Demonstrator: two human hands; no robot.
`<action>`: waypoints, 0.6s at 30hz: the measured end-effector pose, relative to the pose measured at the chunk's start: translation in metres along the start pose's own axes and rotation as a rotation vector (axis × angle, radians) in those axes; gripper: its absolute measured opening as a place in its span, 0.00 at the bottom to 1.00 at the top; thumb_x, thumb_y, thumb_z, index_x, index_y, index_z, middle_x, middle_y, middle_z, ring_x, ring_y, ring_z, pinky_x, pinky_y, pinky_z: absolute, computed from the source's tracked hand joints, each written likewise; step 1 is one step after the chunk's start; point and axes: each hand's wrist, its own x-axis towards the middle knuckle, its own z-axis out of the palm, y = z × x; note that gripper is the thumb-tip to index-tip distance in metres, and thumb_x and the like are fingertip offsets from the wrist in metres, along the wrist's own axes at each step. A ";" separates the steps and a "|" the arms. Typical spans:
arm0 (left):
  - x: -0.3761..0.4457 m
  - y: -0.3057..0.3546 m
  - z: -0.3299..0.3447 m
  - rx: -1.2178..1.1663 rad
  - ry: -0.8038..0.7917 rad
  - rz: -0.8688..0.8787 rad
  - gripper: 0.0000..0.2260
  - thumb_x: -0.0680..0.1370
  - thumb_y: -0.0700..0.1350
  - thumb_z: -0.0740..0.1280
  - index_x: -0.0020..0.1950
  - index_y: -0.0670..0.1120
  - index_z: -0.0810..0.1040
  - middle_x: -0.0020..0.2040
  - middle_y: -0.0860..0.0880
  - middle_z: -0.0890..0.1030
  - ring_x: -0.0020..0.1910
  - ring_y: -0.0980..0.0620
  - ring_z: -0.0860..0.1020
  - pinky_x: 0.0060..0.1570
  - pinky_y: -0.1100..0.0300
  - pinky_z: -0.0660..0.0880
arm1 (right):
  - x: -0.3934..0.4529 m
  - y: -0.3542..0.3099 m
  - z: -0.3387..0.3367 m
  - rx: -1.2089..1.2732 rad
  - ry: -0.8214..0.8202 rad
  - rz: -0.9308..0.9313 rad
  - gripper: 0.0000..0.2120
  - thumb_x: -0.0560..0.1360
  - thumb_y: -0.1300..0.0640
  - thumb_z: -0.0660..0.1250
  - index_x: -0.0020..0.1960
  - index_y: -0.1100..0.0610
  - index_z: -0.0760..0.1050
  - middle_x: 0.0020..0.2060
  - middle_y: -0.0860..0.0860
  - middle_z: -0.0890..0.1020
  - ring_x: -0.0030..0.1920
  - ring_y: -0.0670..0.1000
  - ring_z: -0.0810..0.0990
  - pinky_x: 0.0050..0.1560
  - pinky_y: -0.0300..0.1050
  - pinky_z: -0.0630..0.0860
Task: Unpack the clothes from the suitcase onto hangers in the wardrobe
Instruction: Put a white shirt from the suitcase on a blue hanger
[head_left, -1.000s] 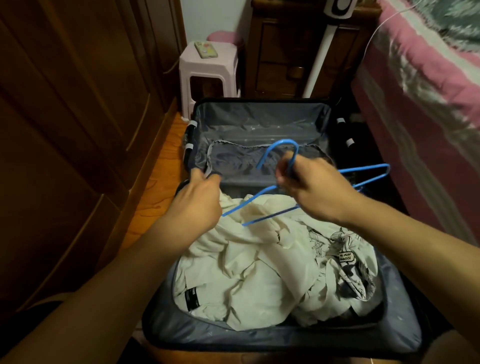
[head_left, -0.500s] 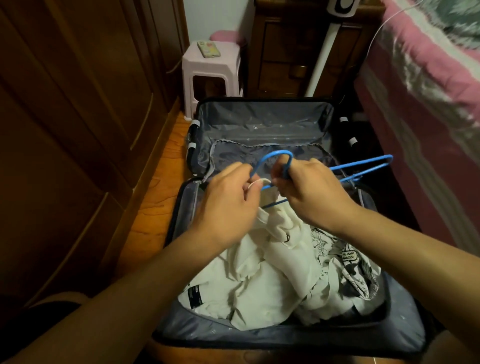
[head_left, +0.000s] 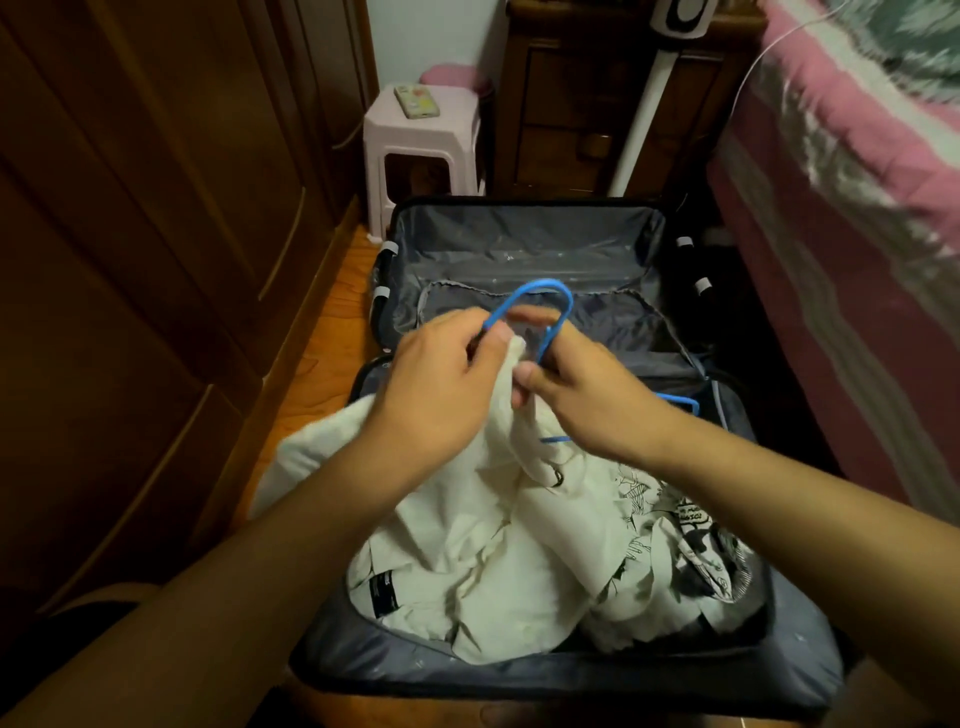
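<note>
Fingers of my right hand (head_left: 587, 395) pinch the blue hanger (head_left: 540, 312) at the base of its hook; my left hand (head_left: 441, 384) grips a bunched fold of the white shirt (head_left: 498, 519) just beside it, both hands nearly touching over the middle of the suitcase (head_left: 519, 680). Hook arcs up and away from me; the hanger's long axis runs right from my right hand, mostly hidden under cloth, one blue end showing near the case's right wall. Left hand is nearer the collar, so I judge it feeds fabric over the hanger. Hanger: thin, smooth, rigid rod. Shirt: soft, limp, creased cotton, black print at right. Suitcase lining grey, slick. Wardrobe (head_left: 130, 260), dark wood, stands at left.
</note>
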 end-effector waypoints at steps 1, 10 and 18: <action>0.002 -0.005 -0.006 0.048 -0.010 0.007 0.07 0.84 0.50 0.61 0.55 0.53 0.78 0.47 0.54 0.79 0.46 0.55 0.77 0.45 0.61 0.73 | 0.003 0.001 -0.005 0.053 0.018 0.013 0.19 0.82 0.57 0.60 0.71 0.47 0.64 0.38 0.48 0.84 0.48 0.51 0.82 0.59 0.56 0.75; -0.009 -0.047 -0.011 0.237 -0.461 0.209 0.09 0.82 0.55 0.61 0.51 0.59 0.81 0.49 0.60 0.82 0.49 0.62 0.78 0.53 0.53 0.76 | -0.002 0.012 0.000 0.143 -0.346 0.051 0.26 0.79 0.73 0.59 0.73 0.55 0.65 0.46 0.53 0.84 0.44 0.39 0.80 0.52 0.39 0.76; -0.044 -0.112 -0.031 0.494 -1.168 -0.143 0.09 0.75 0.46 0.76 0.55 0.51 0.87 0.48 0.55 0.86 0.47 0.60 0.81 0.52 0.64 0.77 | 0.002 0.086 -0.019 -0.764 -0.774 0.237 0.20 0.75 0.66 0.58 0.53 0.45 0.82 0.50 0.45 0.80 0.52 0.50 0.79 0.58 0.45 0.75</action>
